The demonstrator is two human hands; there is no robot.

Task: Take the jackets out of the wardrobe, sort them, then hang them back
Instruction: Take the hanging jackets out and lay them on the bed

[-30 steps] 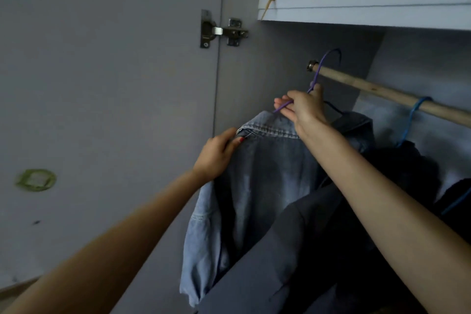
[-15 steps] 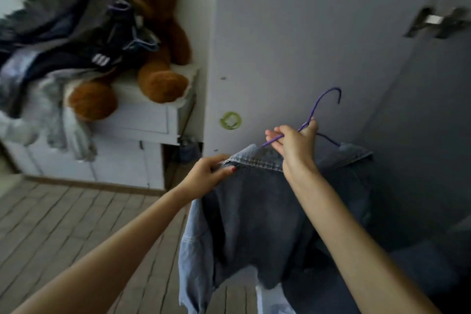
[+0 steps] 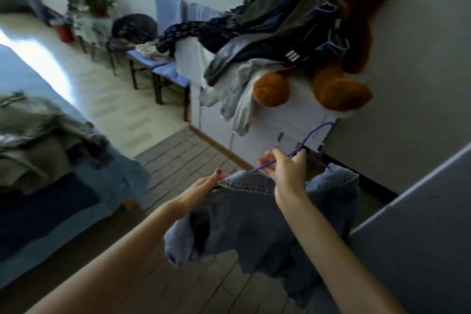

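- Holding a denim jacket [image 3: 257,222] in mid-air over the plank floor [image 3: 178,160], both hands grip it near the collar.
- Right hand [image 3: 285,173] is clamped on the neck of a purple hanger [image 3: 309,136], whose hook rises free above the fingers.
- Left hand [image 3: 201,188] pinches the collar edge, just left of the right grip.
- Jacket body hangs below both grips, clear of the floor.
- Right of the grips, a grey wardrobe door [image 3: 413,224] edge stands near the jacket's far shoulder.
- Beyond the grips, a white cabinet [image 3: 277,125] carries a clothes pile [image 3: 265,41] and a brown teddy bear [image 3: 349,33].
- Left of the grips, open floor runs to the bed [image 3: 76,201] edge.
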